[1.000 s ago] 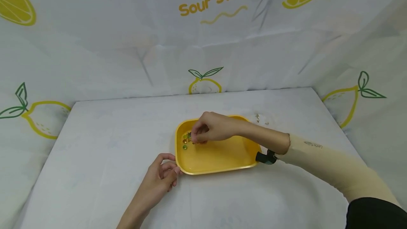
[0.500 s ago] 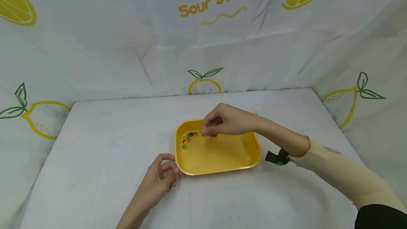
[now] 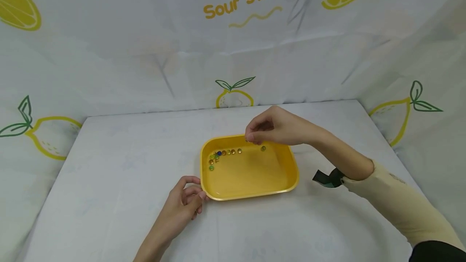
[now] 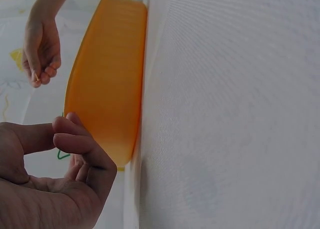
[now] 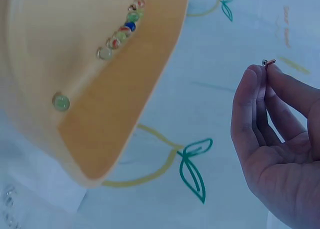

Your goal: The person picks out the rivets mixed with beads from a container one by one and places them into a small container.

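A yellow tray [image 3: 251, 185] lies on the white table. At its near left corner my left hand [image 3: 182, 205] grips the rim with bent fingers; the left wrist view shows the fingertips [image 4: 70, 126] at the edge. Just above the tray's far rim, my right hand [image 3: 282, 128] pinches a tiny shiny metal piece [image 5: 268, 62] between thumb and finger; it looks like a small screw, but its exact kind is unclear. Glass marbles [image 3: 233, 152] line the tray's far left side. One green marble [image 3: 263, 148] sits apart toward the right.
Small gold-coloured bits [image 3: 217, 160] lie among the marbles at the tray's left. A clear container [image 5: 10, 204] with shiny pieces shows at the right wrist view's lower left corner. A lemon-printed white cloth [image 3: 145, 72] rises behind the table.
My right hand has moved right and away from me, from the tray's left side to above its far rim, uncovering the marbles. My left hand and the tray stay in place.
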`<state>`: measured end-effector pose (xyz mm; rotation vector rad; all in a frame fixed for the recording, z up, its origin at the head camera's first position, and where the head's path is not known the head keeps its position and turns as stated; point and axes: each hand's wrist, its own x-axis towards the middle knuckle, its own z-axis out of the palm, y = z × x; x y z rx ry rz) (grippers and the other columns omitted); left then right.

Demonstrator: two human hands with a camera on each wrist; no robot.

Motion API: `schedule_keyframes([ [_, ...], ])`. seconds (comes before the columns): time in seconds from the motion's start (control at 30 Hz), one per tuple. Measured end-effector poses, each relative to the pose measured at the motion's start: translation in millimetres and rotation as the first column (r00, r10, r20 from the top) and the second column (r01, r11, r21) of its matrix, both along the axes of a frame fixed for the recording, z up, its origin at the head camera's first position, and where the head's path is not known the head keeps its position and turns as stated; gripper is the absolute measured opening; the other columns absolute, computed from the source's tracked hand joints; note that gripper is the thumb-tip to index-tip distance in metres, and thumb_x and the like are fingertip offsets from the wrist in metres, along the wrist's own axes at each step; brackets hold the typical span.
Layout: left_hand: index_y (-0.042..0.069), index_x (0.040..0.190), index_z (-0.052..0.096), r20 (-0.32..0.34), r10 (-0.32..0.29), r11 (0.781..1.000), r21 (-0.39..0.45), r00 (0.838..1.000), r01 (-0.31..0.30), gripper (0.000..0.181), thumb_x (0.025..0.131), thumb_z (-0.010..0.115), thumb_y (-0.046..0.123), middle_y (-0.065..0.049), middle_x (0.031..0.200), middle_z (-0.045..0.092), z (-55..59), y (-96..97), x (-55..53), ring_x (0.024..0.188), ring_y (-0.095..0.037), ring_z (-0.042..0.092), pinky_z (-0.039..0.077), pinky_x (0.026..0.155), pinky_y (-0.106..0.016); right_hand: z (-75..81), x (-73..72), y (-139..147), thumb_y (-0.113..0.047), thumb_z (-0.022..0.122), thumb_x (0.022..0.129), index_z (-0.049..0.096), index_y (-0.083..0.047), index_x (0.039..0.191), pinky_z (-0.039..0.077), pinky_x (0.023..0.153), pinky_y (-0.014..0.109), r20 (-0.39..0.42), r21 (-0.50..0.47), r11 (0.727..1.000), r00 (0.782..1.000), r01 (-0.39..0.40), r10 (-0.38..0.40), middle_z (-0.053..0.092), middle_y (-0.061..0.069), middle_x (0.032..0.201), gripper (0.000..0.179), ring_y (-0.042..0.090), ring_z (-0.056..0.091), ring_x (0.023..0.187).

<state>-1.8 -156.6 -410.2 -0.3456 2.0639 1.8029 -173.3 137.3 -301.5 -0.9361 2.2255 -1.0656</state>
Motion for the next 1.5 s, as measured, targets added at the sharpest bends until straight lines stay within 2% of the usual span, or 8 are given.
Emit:
schedule_keyframes([
  [0.23, 0.010, 0.138, 0.050, 0.006, 0.007, 1.000, 0.001, 1.000, -0.007, 0.038, 0.104, 0.069, 0.012, -0.011, 0.104, 0.073, -0.3, -0.4, 0.1, 0.072, -0.015, 0.058, 0.045, 0.057, -0.022, 9.0, -2.8, 26.2, -0.014, 0.074, 0.103, 0.080, -0.013, 0.104, 0.066, 0.088, 0.035, -0.032, 0.011, 0.993, 0.993, 0.118, -0.117, 0.078, 0.006, 0.097, 0.006, 0.023, 0.075, 0.090],
  [0.4, 0.010, 0.138, 0.050, 0.003, 0.007, 1.000, 0.004, 1.000, -0.007, 0.038, 0.105, 0.068, 0.011, -0.011, 0.105, 0.073, -0.6, -1.0, 0.1, 0.072, -0.015, 0.058, 0.045, 0.058, -0.022, 14.2, -2.6, 44.7, -0.016, 0.076, 0.103, 0.081, -0.014, 0.107, 0.064, 0.084, 0.030, -0.062, 0.001, 0.984, 0.982, 0.178, -0.178, 0.077, 0.008, 0.099, 0.007, 0.028, 0.077, 0.094],
  [0.53, 0.010, 0.138, 0.050, 0.005, 0.004, 1.000, 0.004, 1.000, -0.004, 0.038, 0.105, 0.068, 0.011, -0.012, 0.105, 0.073, -0.6, -1.4, 0.2, 0.072, -0.015, 0.057, 0.045, 0.058, -0.022, 15.1, -1.7, 56.8, -0.020, 0.075, 0.104, 0.081, -0.015, 0.108, 0.063, 0.084, 0.027, -0.072, 0.006, 0.976, 0.973, 0.219, -0.218, 0.076, 0.006, 0.098, 0.009, 0.023, 0.075, 0.095],
  [0.77, 0.010, 0.137, 0.050, 0.006, 0.005, 1.000, 0.000, 1.000, -0.005, 0.038, 0.105, 0.068, 0.012, -0.012, 0.104, 0.073, -0.5, -1.4, 0.9, 0.072, -0.015, 0.057, 0.045, 0.058, -0.022, 11.3, -3.1, 70.5, -0.021, 0.074, 0.105, 0.080, -0.013, 0.107, 0.061, 0.079, 0.025, -0.100, -0.010, 0.971, 0.966, 0.241, -0.240, 0.075, 0.005, 0.094, 0.011, 0.018, 0.071, 0.088],
  [0.97, 0.010, 0.137, 0.049, 0.005, 0.006, 1.000, 0.012, 1.000, -0.007, 0.038, 0.104, 0.067, 0.010, -0.012, 0.104, 0.072, -0.1, -0.7, 0.8, 0.072, -0.015, 0.057, 0.044, 0.058, -0.022, 6.9, -3.2, 79.9, -0.019, 0.074, 0.105, 0.080, -0.011, 0.106, 0.064, 0.085, 0.026, -0.096, -0.014, 0.955, 0.950, 0.296, -0.296, 0.077, 0.009, 0.093, 0.011, 0.020, 0.075, 0.088],
  [1.17, 0.009, 0.137, 0.049, -0.001, 0.001, 1.000, 0.022, 1.000, -0.001, 0.037, 0.105, 0.067, 0.010, -0.012, 0.105, 0.072, -1.1, -0.4, 0.6, 0.072, -0.015, 0.057, 0.044, 0.057, -0.022, 4.0, -1.5, 92.2, -0.020, 0.073, 0.105, 0.080, -0.010, 0.109, 0.063, 0.085, 0.025, -0.094, 0.005, 0.935, 0.931, 0.355, -0.353, 0.078, 0.003, 0.096, 0.012, 0.020, 0.076, 0.090],
  [1.5, 0.009, 0.137, 0.048, -0.001, 0.001, 1.000, 0.014, 1.000, -0.001, 0.037, 0.105, 0.066, 0.010, -0.012, 0.104, 0.072, 0.2, -0.2, 1.4, 0.072, -0.015, 0.057, 0.044, 0.058, -0.022, -8.0, -8.2, 111.9, -0.015, 0.070, 0.107, 0.077, -0.004, 0.112, 0.064, 0.085, 0.022, -0.080, 0.015, 0.927, 0.924, 0.375, -0.373, 0.079, -0.004, 0.099, 0.014, 0.014, 0.075, 0.091],
])
